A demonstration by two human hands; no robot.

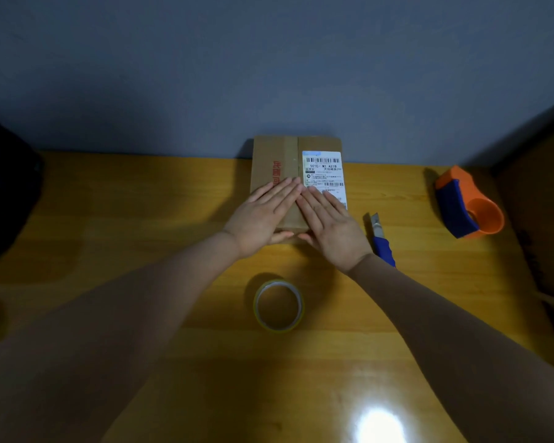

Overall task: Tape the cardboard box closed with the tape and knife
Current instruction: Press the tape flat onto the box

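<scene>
I am pressing my left hand (260, 215) and right hand (332, 226) flat on the cardboard box (293, 174) at the tabletop's (141, 235) far edge, fingers (279, 195) extended together, apparently holding the flaps shut; its contents are hidden. The tape (279, 306) is lying toward the near edge, the knife (382, 239) just beside my right wrist.

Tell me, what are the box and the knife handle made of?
The box looks like plain brown cardboard, matte, with a white paper label stuck on. The knife handle is blue and smooth, probably plastic, with a greyish, likely metal blade end.
</scene>
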